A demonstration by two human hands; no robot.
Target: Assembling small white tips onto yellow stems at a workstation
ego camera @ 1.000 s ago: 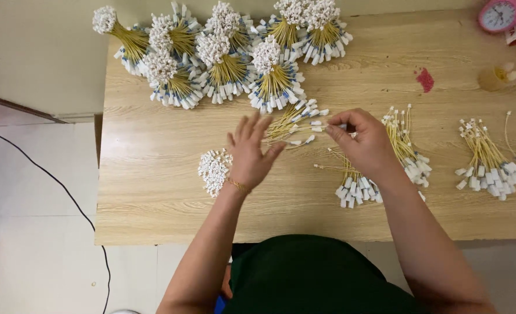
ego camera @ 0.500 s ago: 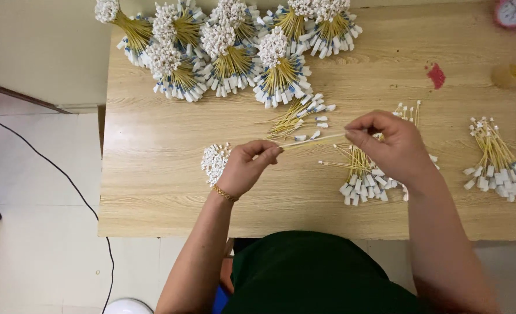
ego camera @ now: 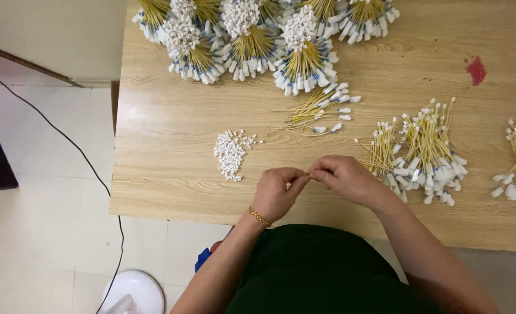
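Left hand point(ego camera: 278, 192) and right hand point(ego camera: 342, 177) meet fingertip to fingertip at lower centre, pinched narrow on something too small to identify. Loose white connectors point(ego camera: 230, 152) lie just left. Risk: a slipping pinch could scatter that pile off the table edge point(ego camera: 153, 206).

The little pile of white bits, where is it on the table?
In the head view, the pile of small white pieces lies on the wooden table, just beyond the left hand and left of the loose yellow wires.
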